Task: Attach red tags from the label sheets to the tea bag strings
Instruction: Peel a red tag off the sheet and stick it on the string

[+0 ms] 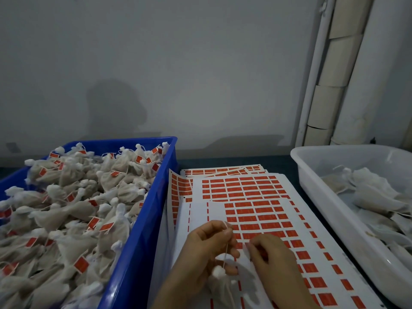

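Two bins, one on either side of a fanned stack of sheets. At left, blue crate (153, 197), heaped with bags already wearing red tags. At right, white tub (312, 181), holding paler bags with no tags to be seen. Between them, sheets (245, 175) of red tags (263, 217) in rows. Top sheet partly stripped along its left side, bare white backing showing there.

Near bottom centre, left hand (207, 246), fingers curled, thumb and forefinger pinching the upper end of a string (226, 248). Just beside it on the right, right hand (272, 257), fingers bent, tips down on the top sheet at the edge of the remaining tags. Cannot tell whether pinching a tag or only touching the sheet.

Tea bag (219, 284) hanging under the left hand from its white knot, over the bare backing. String taut, long axis running from the pinch down toward the viewer to the knot, nearly upright in view. Lies just left of the right fingertips, a narrow gap between. Coming move likely to turn on that gap: a tag carried leftward from sheet to string, right hand nearer the tags, left hand keeping the string.

Hidden: lower part of the tea bag, cut off by the bottom edge. Covered too: any tag under the right fingertips. Print on the tags too fine to read.
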`<state>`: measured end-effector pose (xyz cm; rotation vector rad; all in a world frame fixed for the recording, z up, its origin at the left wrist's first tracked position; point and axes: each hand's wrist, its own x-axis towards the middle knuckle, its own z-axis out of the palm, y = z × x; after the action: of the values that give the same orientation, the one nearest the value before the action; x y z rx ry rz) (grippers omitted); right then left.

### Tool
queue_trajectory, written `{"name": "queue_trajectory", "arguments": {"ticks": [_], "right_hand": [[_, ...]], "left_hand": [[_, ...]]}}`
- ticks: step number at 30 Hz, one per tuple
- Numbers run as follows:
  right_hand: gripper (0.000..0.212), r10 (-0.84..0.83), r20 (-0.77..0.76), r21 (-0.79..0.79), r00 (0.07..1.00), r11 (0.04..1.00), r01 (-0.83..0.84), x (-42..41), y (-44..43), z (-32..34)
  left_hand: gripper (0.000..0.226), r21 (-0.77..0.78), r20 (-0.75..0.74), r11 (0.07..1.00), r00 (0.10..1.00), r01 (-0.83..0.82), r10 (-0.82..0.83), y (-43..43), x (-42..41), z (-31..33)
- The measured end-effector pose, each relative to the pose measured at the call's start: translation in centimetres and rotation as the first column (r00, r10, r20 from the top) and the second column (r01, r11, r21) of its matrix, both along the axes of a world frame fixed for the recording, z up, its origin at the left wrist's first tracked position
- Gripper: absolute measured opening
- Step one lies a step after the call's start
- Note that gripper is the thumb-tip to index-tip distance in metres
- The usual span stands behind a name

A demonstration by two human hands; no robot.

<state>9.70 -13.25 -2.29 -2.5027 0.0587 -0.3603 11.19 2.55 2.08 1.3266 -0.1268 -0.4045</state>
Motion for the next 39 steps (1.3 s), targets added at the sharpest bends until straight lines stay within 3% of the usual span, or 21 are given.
{"name": "queue_trajectory", "arguments": {"ticks": [6, 10, 15, 19, 22, 24, 39], "right_hand": [[0.011, -0.167, 0.082, 0.351, 0.982, 0.928, 0.129, -0.1, -0.3, 1.0], [0.013, -0.198, 0.130, 0.528, 0.972, 0.843, 0.101, -0.6, -0.1, 2.2], [0.011, -0.090, 0.183, 0.603, 0.979, 0.797, -0.039, -1.0, 0.6, 2.6], [0.025, -0.065, 0.218, 0.674, 0.974, 0.731, -0.102, -1.1, 0.4, 2.5], [0.013, -0.022, 0.242, 0.667, 0.970, 0.730, -0.150, -1.4, 0.3, 2.9], [0.016, -0.009, 0.261, 0.673, 0.965, 0.719, -0.175, -1.6, 0.4, 3.0], [0.041, 0.081, 0.182, 0.778, 0.980, 0.597, -0.194, -1.3, 1.0, 2.8]], "left_hand": [[0.021, -0.108, 0.013, 0.994, 1.000, 0.016, -0.015, 0.3, -0.1, 0.4], [0.021, -0.109, 0.034, 0.994, 0.999, 0.017, -0.013, 0.6, 0.0, 0.4], [0.019, -0.052, 0.052, 0.998, 0.998, -0.030, 0.032, -0.1, -0.1, 0.2], [0.024, -0.030, 0.029, 0.994, 0.994, -0.105, 0.106, -0.4, -0.1, 0.1], [0.020, -0.021, 0.026, 0.994, 0.994, -0.109, 0.110, -0.5, -0.2, 0.0], [0.018, -0.016, 0.030, 0.995, 0.995, -0.099, 0.099, -0.6, -0.3, 0.0], [0.019, 0.073, 0.054, 0.992, 0.994, -0.103, 0.099, -0.7, -0.3, -0.4]]}}
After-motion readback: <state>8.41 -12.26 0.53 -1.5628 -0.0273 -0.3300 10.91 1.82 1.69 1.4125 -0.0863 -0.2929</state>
